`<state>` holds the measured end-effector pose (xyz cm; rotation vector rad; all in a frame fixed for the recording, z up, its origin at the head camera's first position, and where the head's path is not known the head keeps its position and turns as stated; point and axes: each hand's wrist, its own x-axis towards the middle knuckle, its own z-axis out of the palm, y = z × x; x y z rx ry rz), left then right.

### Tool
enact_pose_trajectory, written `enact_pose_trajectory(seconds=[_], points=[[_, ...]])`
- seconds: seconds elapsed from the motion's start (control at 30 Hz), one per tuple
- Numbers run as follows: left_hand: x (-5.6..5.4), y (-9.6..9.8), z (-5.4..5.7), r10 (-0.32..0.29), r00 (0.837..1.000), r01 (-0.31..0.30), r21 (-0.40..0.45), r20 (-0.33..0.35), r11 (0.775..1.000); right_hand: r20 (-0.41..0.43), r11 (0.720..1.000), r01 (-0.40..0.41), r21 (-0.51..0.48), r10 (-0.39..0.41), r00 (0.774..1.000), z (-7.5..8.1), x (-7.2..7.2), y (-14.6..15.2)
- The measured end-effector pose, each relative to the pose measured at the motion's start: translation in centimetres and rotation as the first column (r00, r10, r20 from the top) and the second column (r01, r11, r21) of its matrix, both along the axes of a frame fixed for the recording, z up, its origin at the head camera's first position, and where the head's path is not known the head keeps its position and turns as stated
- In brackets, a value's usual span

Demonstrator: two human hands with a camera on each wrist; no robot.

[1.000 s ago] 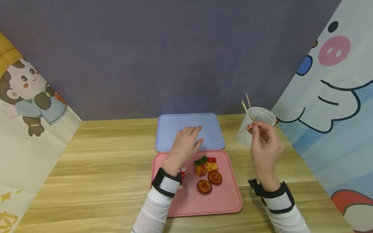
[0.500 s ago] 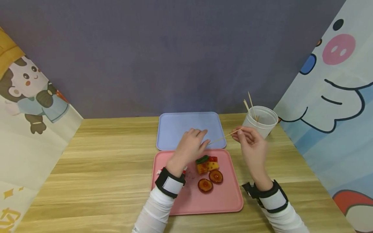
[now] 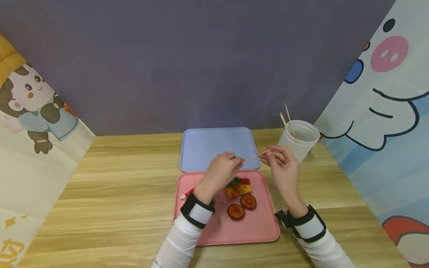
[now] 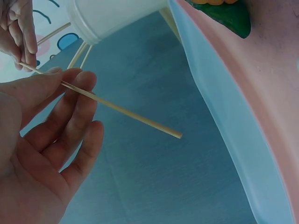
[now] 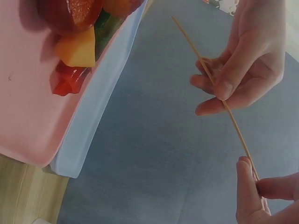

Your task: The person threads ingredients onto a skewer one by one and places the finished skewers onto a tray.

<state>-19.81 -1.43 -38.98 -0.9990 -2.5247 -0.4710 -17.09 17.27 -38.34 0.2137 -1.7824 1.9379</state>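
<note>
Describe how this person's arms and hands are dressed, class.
The left hand and right hand are gloveless. White sleeves cover the forearms, and each wrist wears a black strap with a whitish patch. A black piece juts from the right strap.

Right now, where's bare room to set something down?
Free: table left of pink tray; rear of blue tray. Crowded: pink tray's middle, with food pieces; the air left of the white cup, where left hand and right hand hold a stick.
</note>
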Motion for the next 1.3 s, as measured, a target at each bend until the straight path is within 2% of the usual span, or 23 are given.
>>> enact_pose_trajectory(seconds=[0.33, 0.5, 0.73, 0.87, 1.0, 1.13, 1.2, 1.3], points=[[-0.1, -0.1, -0.3, -0.010, 0.999, 0.011, 0.029, -0.032, 1.000, 0.017, 0.998, 0.025, 0.053, -0.026, 1.000, -0.1, -0.1, 0.0], [-0.1, -0.1, -0.3, -0.020, 1.000, 0.022, 0.116, -0.014, 0.993, -0.023, 0.988, 0.043, 0.147, -0.040, 0.999, -0.3, -0.2, 0.3], [0.0, -0.3, -0.1, -0.009, 1.000, 0.013, 0.226, -0.016, 0.974, 0.004, 0.974, 0.019, 0.225, -0.020, 1.000, -0.1, 0.6, 0.7], [0.0, -0.2, 0.1, -0.036, 0.999, 0.037, 0.327, -0.008, 0.944, 0.006, 0.957, 0.006, 0.289, -0.008, 1.000, -0.2, 0.9, 1.1], [0.0, 0.0, 0.2, -0.071, 0.997, 0.061, 0.428, 0.008, 0.902, 0.023, 0.941, 0.009, 0.338, -0.017, 1.000, -1.8, 0.7, 1.9], [0.0, 0.1, 0.2, -0.074, 0.997, 0.054, 0.508, 0.019, 0.859, 0.033, 0.921, 0.012, 0.388, -0.027, 0.999, -2.8, 0.8, 2.4], [0.0, 0.1, 0.2, -0.070, 0.997, 0.046, 0.545, 0.023, 0.837, 0.041, 0.914, 0.008, 0.405, -0.026, 0.999, -2.9, 1.1, 2.4], [0.0, 0.2, 0.3, -0.073, 0.997, 0.036, 0.603, 0.036, 0.797, 0.048, 0.901, -0.010, 0.433, -0.012, 0.999, -2.1, 1.9, 2.0]])
